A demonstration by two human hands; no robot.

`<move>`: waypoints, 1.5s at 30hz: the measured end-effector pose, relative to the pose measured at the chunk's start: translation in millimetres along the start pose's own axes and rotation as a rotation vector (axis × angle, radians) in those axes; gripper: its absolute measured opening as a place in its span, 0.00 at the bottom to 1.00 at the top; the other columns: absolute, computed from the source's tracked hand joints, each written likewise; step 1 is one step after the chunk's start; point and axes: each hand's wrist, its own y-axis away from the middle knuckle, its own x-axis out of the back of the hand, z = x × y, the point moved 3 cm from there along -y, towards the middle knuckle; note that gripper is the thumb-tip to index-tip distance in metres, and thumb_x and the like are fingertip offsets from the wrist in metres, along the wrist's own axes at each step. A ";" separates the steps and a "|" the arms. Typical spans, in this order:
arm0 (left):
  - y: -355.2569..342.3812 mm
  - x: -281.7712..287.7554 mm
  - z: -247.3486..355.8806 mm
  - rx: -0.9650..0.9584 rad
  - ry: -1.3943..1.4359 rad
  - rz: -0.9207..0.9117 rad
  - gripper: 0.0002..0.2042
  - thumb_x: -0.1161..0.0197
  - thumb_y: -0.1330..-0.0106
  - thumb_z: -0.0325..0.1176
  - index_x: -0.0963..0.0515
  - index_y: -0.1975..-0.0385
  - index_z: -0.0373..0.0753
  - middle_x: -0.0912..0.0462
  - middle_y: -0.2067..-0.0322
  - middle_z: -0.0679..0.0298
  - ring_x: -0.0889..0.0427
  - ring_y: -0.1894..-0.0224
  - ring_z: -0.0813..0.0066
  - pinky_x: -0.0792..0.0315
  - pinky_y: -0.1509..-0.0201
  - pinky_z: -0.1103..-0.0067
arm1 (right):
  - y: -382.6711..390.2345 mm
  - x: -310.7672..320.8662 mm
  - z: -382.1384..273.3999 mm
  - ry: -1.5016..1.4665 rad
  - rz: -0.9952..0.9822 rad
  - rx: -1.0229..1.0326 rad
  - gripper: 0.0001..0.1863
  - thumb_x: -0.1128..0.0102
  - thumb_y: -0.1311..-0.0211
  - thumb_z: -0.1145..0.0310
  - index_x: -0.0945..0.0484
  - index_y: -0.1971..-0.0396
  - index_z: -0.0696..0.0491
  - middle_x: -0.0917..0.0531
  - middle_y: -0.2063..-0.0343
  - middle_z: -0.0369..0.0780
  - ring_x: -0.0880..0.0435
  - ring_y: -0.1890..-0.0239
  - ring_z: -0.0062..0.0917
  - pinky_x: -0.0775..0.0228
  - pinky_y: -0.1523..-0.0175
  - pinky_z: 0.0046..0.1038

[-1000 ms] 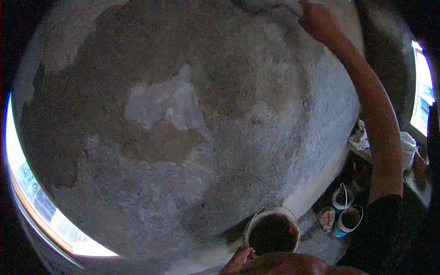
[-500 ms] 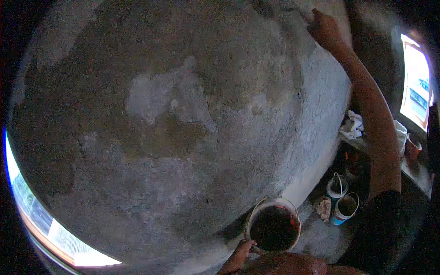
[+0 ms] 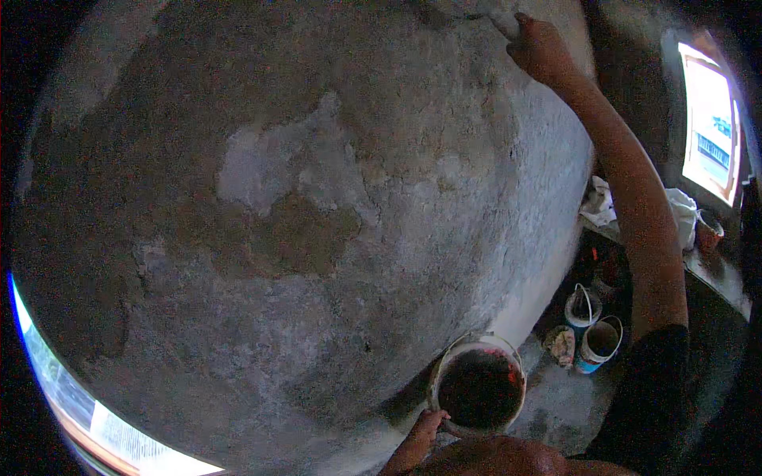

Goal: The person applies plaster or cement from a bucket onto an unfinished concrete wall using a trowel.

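Note:
My right hand is raised high against the rough grey wall, its fingers closed around a pale-handled tool. The working end of that tool is dark, blurred and partly cut off by the upper edge, so its kind cannot be made out. Low down, my left hand grips the near left rim of a round white bucket, thumb over the edge. Dark contents show inside the bucket, with reddish stains on its inner wall. A thin wire handle rests along the bucket's rim.
Two small pails, one behind the other, stand on the floor at right beside a crumpled pale lump. White cloth or bags and a reddish pot lie on a ledge below a bright window.
My right hand and its tool have shifted a little left along the top of the wall. My left hand still holds the bucket. The view has turned slightly.

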 end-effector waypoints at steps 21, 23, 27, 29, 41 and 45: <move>-19.0 3.8 -37.8 -0.036 0.207 -0.066 0.17 0.38 0.45 0.39 0.24 0.60 0.33 0.23 0.68 0.56 0.25 0.70 0.69 0.29 0.68 0.69 | 19.0 0.3 -54.6 0.089 -0.253 -0.031 0.24 0.43 0.51 0.68 0.31 0.52 0.61 0.21 0.69 0.54 0.21 0.62 0.48 0.29 0.55 0.42; -12.5 7.5 -34.4 -0.168 0.287 -0.109 0.14 0.36 0.48 0.36 0.25 0.65 0.34 0.26 0.74 0.60 0.29 0.76 0.72 0.32 0.72 0.69 | 31.5 10.4 -59.8 0.002 -0.307 -0.141 0.23 0.42 0.52 0.68 0.30 0.55 0.62 0.21 0.68 0.55 0.21 0.62 0.48 0.29 0.56 0.43; -3.6 16.2 -40.9 -0.350 0.396 -0.173 0.10 0.34 0.53 0.32 0.25 0.74 0.36 0.30 0.83 0.66 0.35 0.84 0.75 0.36 0.79 0.69 | 30.1 21.2 -31.2 0.074 -0.286 -0.051 0.21 0.42 0.52 0.68 0.29 0.58 0.62 0.21 0.68 0.55 0.21 0.62 0.48 0.29 0.56 0.43; 10.1 9.1 -24.4 -1.106 0.643 -0.492 0.08 0.34 0.53 0.29 0.25 0.75 0.37 0.30 0.84 0.66 0.34 0.84 0.74 0.32 0.72 0.70 | 26.5 37.8 -14.1 0.092 -0.065 0.020 0.19 0.41 0.53 0.69 0.28 0.61 0.62 0.21 0.68 0.56 0.21 0.63 0.48 0.29 0.56 0.43; 7.2 5.6 -11.4 0.065 0.204 -0.234 0.08 0.33 0.51 0.36 0.25 0.82 0.42 0.34 0.93 0.64 0.33 0.89 0.69 0.34 0.83 0.69 | 37.8 62.3 -21.5 0.183 -0.121 0.105 0.17 0.41 0.53 0.67 0.27 0.63 0.61 0.21 0.67 0.52 0.22 0.60 0.47 0.31 0.51 0.41; -40.6 1.0 -21.6 -0.113 0.281 -0.289 0.09 0.37 0.47 0.39 0.24 0.77 0.40 0.29 0.85 0.63 0.29 0.83 0.69 0.32 0.76 0.69 | 5.8 57.3 -9.3 0.227 0.088 0.156 0.19 0.41 0.52 0.65 0.26 0.61 0.61 0.21 0.65 0.52 0.23 0.58 0.46 0.32 0.49 0.39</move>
